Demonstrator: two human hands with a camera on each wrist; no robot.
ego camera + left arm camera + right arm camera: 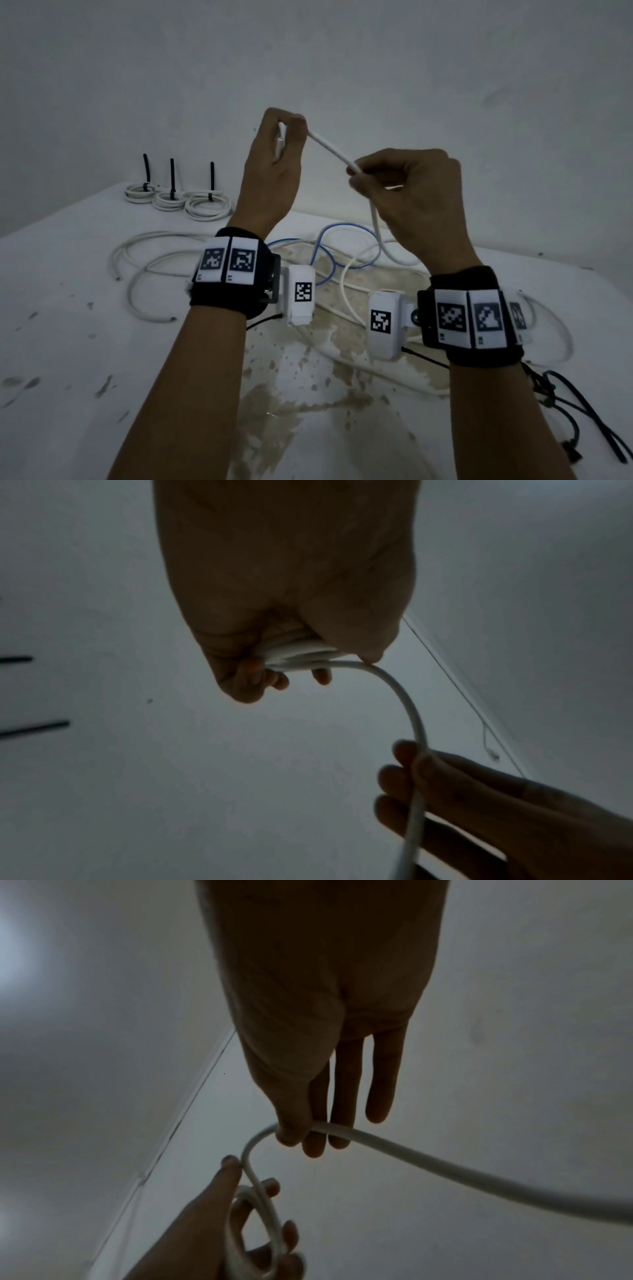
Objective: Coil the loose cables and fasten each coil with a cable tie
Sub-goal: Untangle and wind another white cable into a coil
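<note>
**A:** status on the hands?

**B:** I see both raised above the table [68,308]. My left hand [270,164] is curled round a small coil of white cable [301,653], several turns bunched between thumb and fingers. Left wrist view shows the turns stacked tight in the grip.

**A:** right?

**B:** Right hand [407,192] pinches the same cable between thumb and the first two fingers; the other fingers [380,1085] hang straight in the right wrist view. A short span of cable runs taut between the two hands.

**A:** the rest of that cable?

**B:** Drops from under the right hand down to the table, into the pile of loose white cables [150,270]. A blue cable [342,233] is looped among them.

**A:** finished ones?

**B:** Three tied coils [174,200] at the far left of the table, in a row, just beside each other. Each has a black cable tie [172,174] with its tail sticking up.

**A:** anything else?

**B:** Black cords [582,411] at the near right edge. Tabletop is stained brown in the middle.
</note>
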